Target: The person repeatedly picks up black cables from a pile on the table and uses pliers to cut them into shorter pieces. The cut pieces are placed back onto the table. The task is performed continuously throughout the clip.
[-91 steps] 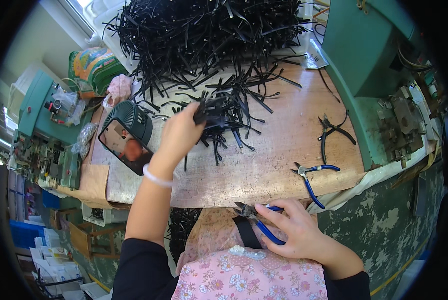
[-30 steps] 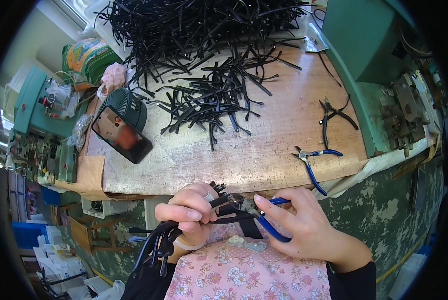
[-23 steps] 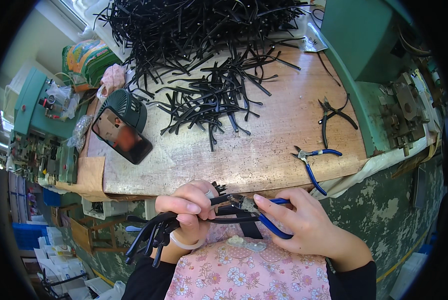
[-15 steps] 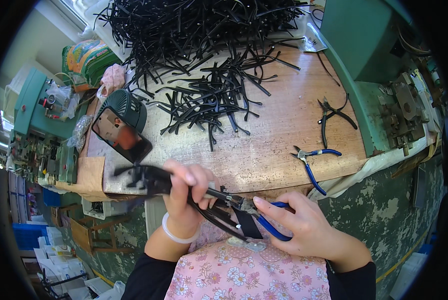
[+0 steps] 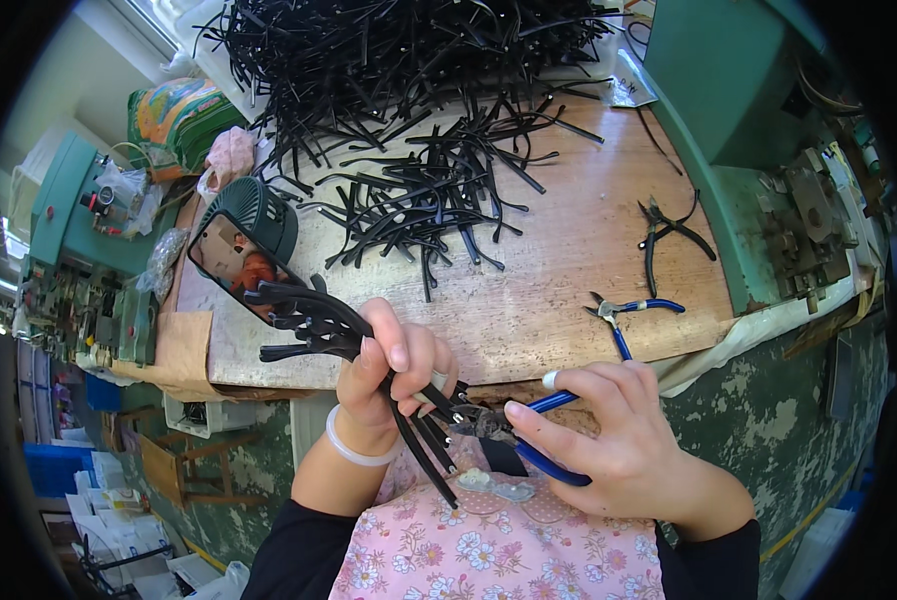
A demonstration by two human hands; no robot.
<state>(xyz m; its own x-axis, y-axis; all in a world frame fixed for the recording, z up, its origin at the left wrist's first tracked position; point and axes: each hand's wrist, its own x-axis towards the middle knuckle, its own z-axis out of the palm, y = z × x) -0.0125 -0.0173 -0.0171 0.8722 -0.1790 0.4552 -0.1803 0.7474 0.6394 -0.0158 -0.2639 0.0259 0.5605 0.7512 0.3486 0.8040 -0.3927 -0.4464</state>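
My left hand (image 5: pixel 398 365) is closed round a bunch of black eyeglass temples (image 5: pixel 318 318), held in front of the table's near edge. Their curved tips fan out to the left, and the other ends point down and right. My right hand (image 5: pixel 623 440) grips blue-handled cutting pliers (image 5: pixel 550 466), whose handles are spread apart. The dark pliers' head meets the end of one temple beside my left fingers; whether the jaws touch it cannot be made out. Below both hands lies a pink flowered apron (image 5: pixel 498 550).
A large heap of black temples (image 5: pixel 408 60) fills the back, with a looser pile (image 5: pixel 418 205) before it. A phone (image 5: pixel 230 255) leans on a green round-bodied device (image 5: pixel 268 215). Black-handled pliers (image 5: pixel 674 228) and another blue-handled pair (image 5: pixel 620 308) lie right, near a green machine (image 5: pixel 728 110).
The bunch of temples, blurred before, is now steadier and spread out, and my left hand has shifted slightly right and up. The pliers' handles in my right hand have opened wider.
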